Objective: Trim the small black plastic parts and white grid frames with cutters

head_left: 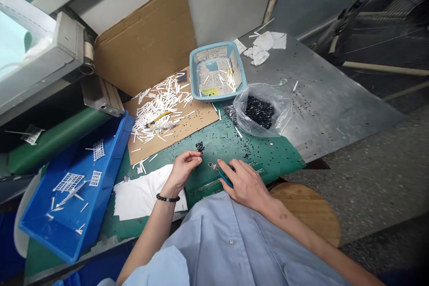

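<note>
1. Pinched between left thumb and fingertips, the cluster (200, 146) is small, black and knobbly, rising just beyond the left hand (185, 167).
2. Right of that pinch, the right hand (246, 183) wraps its curled fingers around the pliers (224, 174), which have blue handles and metal jaws.
3. Both forearms reach forward from the body, the left with its wrist raised above the cloth (142, 194), the right slanting inward, palm down.
4. The pliers' long axis runs from the right palm toward the left fingertips, tip foremost and apart from the cluster.
5. Beyond the right hand sits the bag (263, 109) of black pieces.
</note>
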`<action>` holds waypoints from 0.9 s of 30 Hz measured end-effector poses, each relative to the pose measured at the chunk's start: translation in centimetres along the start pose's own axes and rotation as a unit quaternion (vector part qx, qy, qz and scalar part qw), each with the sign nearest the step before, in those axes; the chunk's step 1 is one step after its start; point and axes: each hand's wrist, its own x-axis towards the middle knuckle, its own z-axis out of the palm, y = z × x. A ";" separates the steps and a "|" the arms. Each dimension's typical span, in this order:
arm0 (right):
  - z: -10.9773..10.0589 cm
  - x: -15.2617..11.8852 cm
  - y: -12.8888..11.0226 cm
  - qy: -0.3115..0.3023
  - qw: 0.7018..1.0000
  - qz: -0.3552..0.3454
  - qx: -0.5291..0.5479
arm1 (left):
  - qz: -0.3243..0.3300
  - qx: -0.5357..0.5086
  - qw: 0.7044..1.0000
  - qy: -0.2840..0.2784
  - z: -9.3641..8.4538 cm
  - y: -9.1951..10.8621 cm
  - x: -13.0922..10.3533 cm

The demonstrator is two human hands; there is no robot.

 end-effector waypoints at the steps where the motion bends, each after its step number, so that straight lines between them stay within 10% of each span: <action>1: -0.2 0.1 -0.1 -0.007 1.000 -0.004 -0.010 | -0.019 -0.023 0.999 -0.015 0.1 0.1 -0.5; 27: -0.7 -0.4 -0.8 -0.103 0.993 -0.028 -0.052 | -0.061 0.057 0.991 -0.100 0.6 1.1 -2.2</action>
